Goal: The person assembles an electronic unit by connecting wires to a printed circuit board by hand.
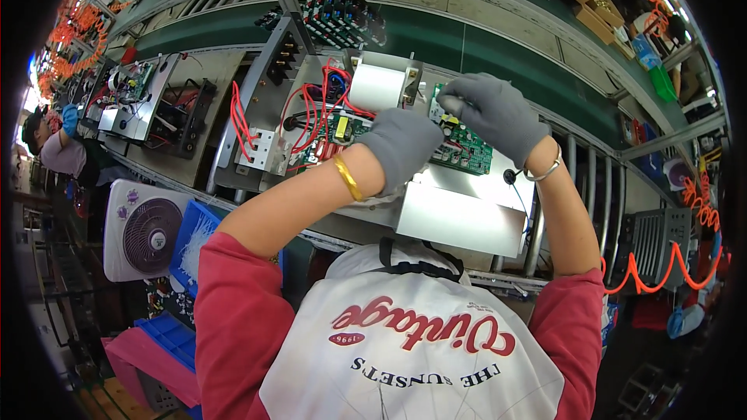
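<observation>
Both my hands wear grey gloves over a metal chassis (461, 220) with a bare silver plate along its near side. My left hand (401, 146) is closed at the left edge of a green circuit board (471, 157); its fingertips are hidden, and so is whatever they hold. Over the far part of that board, my right hand (498, 113) has its fingers curled together in a pinch, and anything in them is too small to name. Left of my hands lie red wires (313, 113), a second board with a yellow transformer (342, 127), and a silver cylinder-like cover (378, 87).
A white breaker block (267, 151) sits at the chassis's left side. Stacked circuit boards (342, 17) stand on the green conveyor (498, 47) beyond. Metal rollers (591, 179) run at right. A fan (148, 229) and blue bin (194, 245) are at left, with another person (66, 148) farther off.
</observation>
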A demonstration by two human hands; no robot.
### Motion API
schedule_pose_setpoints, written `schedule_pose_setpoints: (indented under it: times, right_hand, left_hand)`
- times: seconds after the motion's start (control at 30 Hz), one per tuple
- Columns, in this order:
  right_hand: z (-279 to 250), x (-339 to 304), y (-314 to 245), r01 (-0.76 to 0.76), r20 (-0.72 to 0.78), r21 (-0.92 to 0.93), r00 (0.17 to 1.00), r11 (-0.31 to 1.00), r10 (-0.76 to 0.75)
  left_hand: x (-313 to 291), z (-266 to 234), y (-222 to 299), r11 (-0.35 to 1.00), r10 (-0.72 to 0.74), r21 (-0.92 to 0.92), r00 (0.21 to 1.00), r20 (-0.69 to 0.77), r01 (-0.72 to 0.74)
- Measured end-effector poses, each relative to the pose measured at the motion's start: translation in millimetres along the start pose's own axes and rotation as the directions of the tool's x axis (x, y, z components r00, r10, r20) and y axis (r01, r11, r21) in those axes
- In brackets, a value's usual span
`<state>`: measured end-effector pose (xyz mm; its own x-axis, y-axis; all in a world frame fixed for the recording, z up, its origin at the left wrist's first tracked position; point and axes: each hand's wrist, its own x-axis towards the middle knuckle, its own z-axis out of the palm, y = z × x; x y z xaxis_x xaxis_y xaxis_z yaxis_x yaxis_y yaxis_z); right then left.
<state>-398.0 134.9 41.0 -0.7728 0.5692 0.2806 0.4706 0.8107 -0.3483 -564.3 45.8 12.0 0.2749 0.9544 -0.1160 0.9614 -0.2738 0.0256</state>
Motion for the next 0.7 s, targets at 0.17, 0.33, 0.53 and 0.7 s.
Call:
schedule_pose_setpoints:
  times: [0.17,0.33,0.53,0.7]
  right_hand:
    - [2.8,24.3,-34.7,0.137,0.061,0.243,0.986,0.96,-0.156]
    - [27.7,58.3,-63.2,0.215,0.087,0.228,0.967,0.95,-0.24]
    - [15.9,65.4,-42.5,0.18,-0.196,0.418,0.975,0.89,-0.105]
    - [-24.4,45.0,25.0,0.175,-0.505,0.581,0.844,0.795,0.183]
  left_hand:
    - [7.4,4.4,21.0,0.948,0.047,0.306,0.988,0.148,-0.09]
    - [15.7,54.8,3.6,0.985,0.173,0.071,0.92,-0.351,-0.158]
    - [-4.4,12.4,-22.7,0.978,0.089,-0.187,0.995,-0.053,-0.097]
    - [-8.6,31.9,-38.3,0.437,-0.07,-0.894,0.987,-0.147,-0.102]
